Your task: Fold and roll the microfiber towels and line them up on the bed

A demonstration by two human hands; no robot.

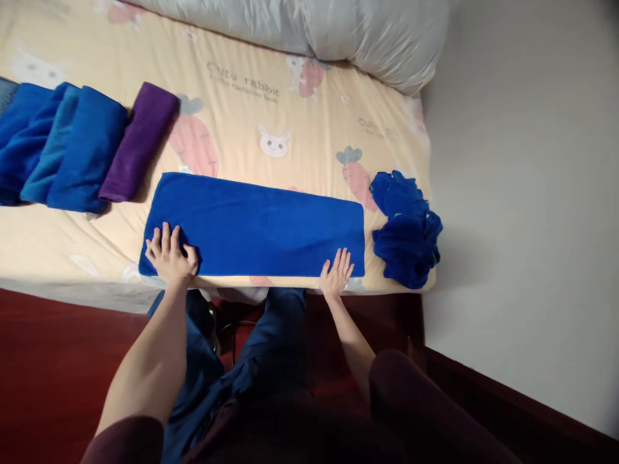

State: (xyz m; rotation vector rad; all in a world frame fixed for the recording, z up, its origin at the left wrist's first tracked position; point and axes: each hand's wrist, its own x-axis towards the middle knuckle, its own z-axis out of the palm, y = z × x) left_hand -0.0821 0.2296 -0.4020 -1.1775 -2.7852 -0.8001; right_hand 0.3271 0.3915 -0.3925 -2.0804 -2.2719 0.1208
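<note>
A blue towel [261, 225] lies spread flat in a long strip along the front edge of the bed. My left hand [170, 254] rests on its near left corner, fingers spread. On the near right corner lies my right hand [337, 274], palm down with the fingers stretched out. Beyond the towel's right end sits a crumpled heap of dark blue cloth [406, 232]. To the left, a folded purple towel [140, 142] leans beside several folded blue towels [89, 151].
The bed [309, 129] has a yellow sheet printed with rabbits and carrots. A puffy grey-white quilt [314, 29] lies along its far side. A pale wall [522, 193] rises at the right. Below the bed edge is a dark red floor [58, 367].
</note>
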